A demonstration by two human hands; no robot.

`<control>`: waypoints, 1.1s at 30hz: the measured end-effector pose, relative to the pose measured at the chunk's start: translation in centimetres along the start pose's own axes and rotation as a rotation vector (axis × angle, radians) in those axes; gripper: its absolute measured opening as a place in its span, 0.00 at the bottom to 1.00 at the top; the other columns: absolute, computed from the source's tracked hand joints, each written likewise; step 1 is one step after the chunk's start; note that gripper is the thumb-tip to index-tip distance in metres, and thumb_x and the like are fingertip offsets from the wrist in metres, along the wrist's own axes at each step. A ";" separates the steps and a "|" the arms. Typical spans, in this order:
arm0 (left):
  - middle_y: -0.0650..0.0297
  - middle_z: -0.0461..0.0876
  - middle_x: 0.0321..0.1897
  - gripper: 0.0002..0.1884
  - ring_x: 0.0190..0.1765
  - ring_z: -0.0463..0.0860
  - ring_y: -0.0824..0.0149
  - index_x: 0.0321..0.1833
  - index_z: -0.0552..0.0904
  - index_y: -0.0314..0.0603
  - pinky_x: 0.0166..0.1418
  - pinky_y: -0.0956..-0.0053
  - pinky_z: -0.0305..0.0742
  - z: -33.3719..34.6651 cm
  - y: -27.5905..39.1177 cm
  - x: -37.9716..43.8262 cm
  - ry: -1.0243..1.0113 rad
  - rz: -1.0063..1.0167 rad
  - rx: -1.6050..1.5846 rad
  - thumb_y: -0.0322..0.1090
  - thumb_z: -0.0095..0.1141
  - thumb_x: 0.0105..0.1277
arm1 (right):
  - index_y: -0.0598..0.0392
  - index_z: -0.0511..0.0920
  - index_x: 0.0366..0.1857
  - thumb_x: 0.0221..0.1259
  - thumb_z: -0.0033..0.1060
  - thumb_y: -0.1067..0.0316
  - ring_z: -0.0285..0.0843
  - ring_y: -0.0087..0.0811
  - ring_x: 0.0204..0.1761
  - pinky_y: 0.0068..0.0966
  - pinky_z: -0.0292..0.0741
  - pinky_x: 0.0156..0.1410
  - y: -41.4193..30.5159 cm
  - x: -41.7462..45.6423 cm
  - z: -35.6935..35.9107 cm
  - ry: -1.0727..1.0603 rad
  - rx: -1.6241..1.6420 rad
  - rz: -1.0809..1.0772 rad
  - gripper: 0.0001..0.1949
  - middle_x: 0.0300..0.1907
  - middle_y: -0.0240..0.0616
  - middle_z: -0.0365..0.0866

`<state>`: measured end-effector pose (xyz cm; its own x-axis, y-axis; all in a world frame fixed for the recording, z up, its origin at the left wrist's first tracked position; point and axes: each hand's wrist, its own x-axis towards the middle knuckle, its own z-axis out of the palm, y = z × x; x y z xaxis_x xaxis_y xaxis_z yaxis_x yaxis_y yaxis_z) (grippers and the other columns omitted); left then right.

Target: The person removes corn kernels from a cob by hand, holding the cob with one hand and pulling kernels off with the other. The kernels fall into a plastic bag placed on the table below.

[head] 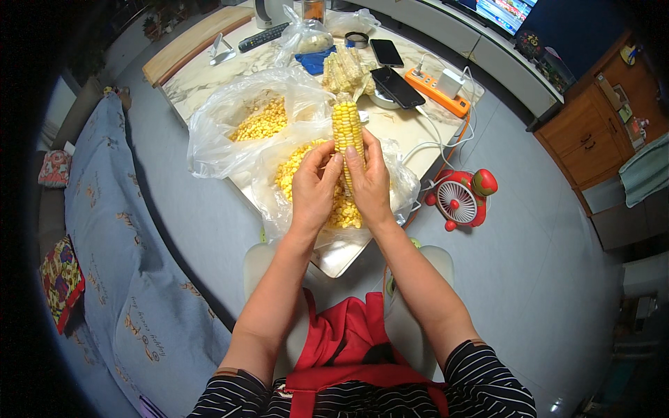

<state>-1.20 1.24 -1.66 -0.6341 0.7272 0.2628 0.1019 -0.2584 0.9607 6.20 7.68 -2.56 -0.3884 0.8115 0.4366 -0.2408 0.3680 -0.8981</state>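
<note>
Between my two hands stands an ear of corn (pixel 346 125), its yellow kernels in rows and its stalk end pointing away from me. My left hand (pixel 316 183) grips it from the left, the thumb along its lower part. On the right side my right hand (pixel 370 180) wraps the ear, its thumb lying on the kernels. Beneath both hands, a clear plastic bag (pixel 269 204) lies spread with loose corn kernels (pixel 345 214) in it. Farther left, a second plastic bag (pixel 209 125) holds more kernels (pixel 264 120). Beyond the ear are piled stripped corn cobs (pixel 342 68).
The marble-patterned table (pixel 183 89) carries two phones (pixel 387 53), an orange power strip (pixel 428 89) with white cables, a remote control (pixel 264 37) and a tied bag (pixel 308 42). A red fan (pixel 456 202) stands on the floor at right. A blue-covered sofa (pixel 120 224) is at left.
</note>
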 end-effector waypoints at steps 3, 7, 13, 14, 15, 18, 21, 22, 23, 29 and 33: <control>0.63 0.80 0.41 0.11 0.41 0.78 0.76 0.49 0.76 0.31 0.45 0.82 0.74 0.2 0.1 -0.2 0.008 -0.035 -0.069 0.29 0.55 0.67 | 0.61 0.64 0.60 0.68 0.50 0.59 0.76 0.37 0.51 0.30 0.72 0.55 -1.0 0.0 -0.2 -0.002 -0.043 0.013 0.22 0.51 0.47 0.76; 0.65 0.79 0.39 0.10 0.38 0.76 0.78 0.47 0.77 0.34 0.41 0.84 0.73 -0.4 0.6 0.0 -0.008 -0.097 -0.110 0.29 0.56 0.66 | 0.60 0.65 0.59 0.68 0.50 0.58 0.76 0.37 0.51 0.30 0.72 0.54 -1.5 0.1 -0.4 -0.025 -0.093 -0.025 0.22 0.50 0.48 0.76; 0.67 0.77 0.35 0.09 0.32 0.73 0.80 0.45 0.75 0.36 0.34 0.86 0.70 -0.7 0.9 0.6 -0.119 -0.134 -0.150 0.31 0.57 0.66 | 0.61 0.64 0.59 0.68 0.51 0.57 0.77 0.37 0.51 0.30 0.72 0.54 -1.3 0.0 -0.6 -0.020 -0.016 -0.017 0.23 0.50 0.48 0.76; 0.68 0.77 0.35 0.08 0.32 0.73 0.80 0.44 0.75 0.36 0.33 0.86 0.69 -0.9 1.0 0.7 -0.133 -0.140 -0.166 0.31 0.56 0.66 | 0.61 0.64 0.59 0.68 0.51 0.57 0.77 0.37 0.51 0.30 0.72 0.54 -1.6 -0.1 -0.5 -0.022 -0.019 -0.020 0.23 0.50 0.48 0.76; 0.68 0.76 0.34 0.08 0.32 0.73 0.80 0.44 0.74 0.37 0.32 0.86 0.69 -0.8 0.9 0.7 -0.153 -0.147 -0.188 0.31 0.56 0.66 | 0.61 0.64 0.59 0.68 0.51 0.57 0.77 0.37 0.51 0.30 0.72 0.54 -1.7 -0.1 -0.7 -0.019 -0.029 -0.023 0.23 0.50 0.48 0.76; 0.69 0.75 0.31 0.07 0.30 0.72 0.80 0.43 0.74 0.39 0.30 0.86 0.68 -0.8 1.0 0.8 -0.179 -0.214 -0.233 0.32 0.56 0.67 | 0.61 0.64 0.59 0.68 0.51 0.56 0.77 0.37 0.50 0.30 0.73 0.54 -1.6 -0.2 -1.0 -0.015 -0.097 -0.028 0.23 0.50 0.48 0.76; 0.71 0.75 0.33 0.07 0.32 0.72 0.80 0.44 0.75 0.41 0.33 0.86 0.68 -1.3 0.4 0.9 -0.249 -0.286 -0.295 0.34 0.54 0.68 | 0.61 0.65 0.59 0.68 0.52 0.57 0.77 0.37 0.50 0.30 0.73 0.53 -1.7 -0.2 -1.0 -0.025 -0.116 -0.035 0.23 0.50 0.48 0.77; 0.71 0.75 0.33 0.07 0.32 0.72 0.80 0.44 0.75 0.41 0.33 0.86 0.68 -1.4 0.5 0.9 -0.247 -0.307 -0.302 0.34 0.54 0.68 | 0.60 0.65 0.59 0.68 0.52 0.57 0.77 0.37 0.50 0.30 0.73 0.53 -1.6 -0.1 -1.0 -0.025 -0.114 -0.036 0.22 0.50 0.48 0.77; 0.70 0.75 0.33 0.07 0.31 0.72 0.80 0.44 0.75 0.41 0.33 0.86 0.69 -1.4 0.6 0.9 -0.245 -0.329 -0.309 0.34 0.54 0.68 | 0.60 0.65 0.59 0.68 0.52 0.57 0.77 0.37 0.50 0.30 0.73 0.53 -1.4 -0.1 -1.0 -0.025 -0.113 -0.037 0.22 0.50 0.48 0.77; 0.70 0.75 0.32 0.07 0.30 0.72 0.80 0.43 0.76 0.40 0.33 0.86 0.69 -1.2 0.8 1.2 -0.178 -0.370 -0.321 0.33 0.54 0.68 | 0.58 0.66 0.58 0.67 0.53 0.58 0.78 0.38 0.50 0.31 0.73 0.53 -0.9 0.1 -0.9 -0.023 -0.093 -0.007 0.21 0.50 0.47 0.77; 0.70 0.75 0.26 0.06 0.26 0.72 0.80 0.41 0.76 0.38 0.30 0.86 0.69 -1.3 0.3 1.1 -0.129 -0.272 -0.272 0.31 0.55 0.66 | 0.58 0.66 0.58 0.66 0.54 0.59 0.77 0.39 0.51 0.32 0.73 0.54 -0.9 -0.1 -0.4 -0.018 -0.065 0.005 0.21 0.50 0.47 0.77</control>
<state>-2.85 1.15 -1.15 -0.5065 0.8617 0.0284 -0.2740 -0.1921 0.9423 6.86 7.48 -1.80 -0.4057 0.8054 0.4321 -0.1805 0.3929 -0.9017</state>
